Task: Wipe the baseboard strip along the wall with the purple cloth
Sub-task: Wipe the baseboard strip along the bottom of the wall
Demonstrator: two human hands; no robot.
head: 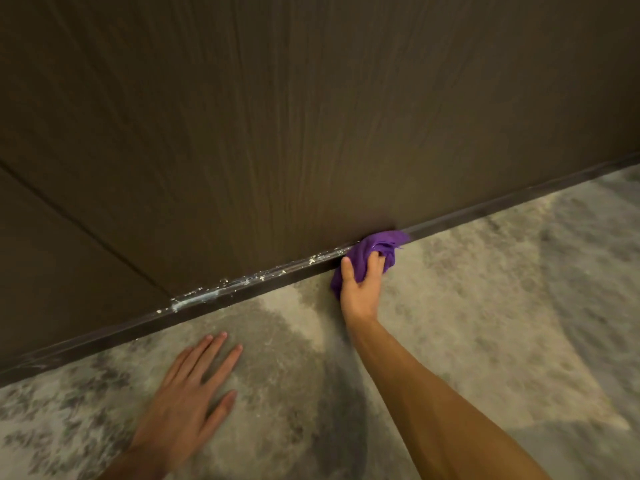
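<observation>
Dark wood-grain wall panelling (277, 116) rises above a speckled baseboard strip (242, 289), where the right hand (360, 285) clamps a bunched purple cloth (374, 251) against it, while the left hand (187, 396), fingers spread, braces on the mottled floor (485, 306).

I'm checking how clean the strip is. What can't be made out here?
- Head view: the baseboard strip section under the purple cloth is hidden by cloth and right hand.
- Its far right stretch is dark and blurred.
- Both ends run past the frame edges.
- Floor detail is motion-blurred.
</observation>
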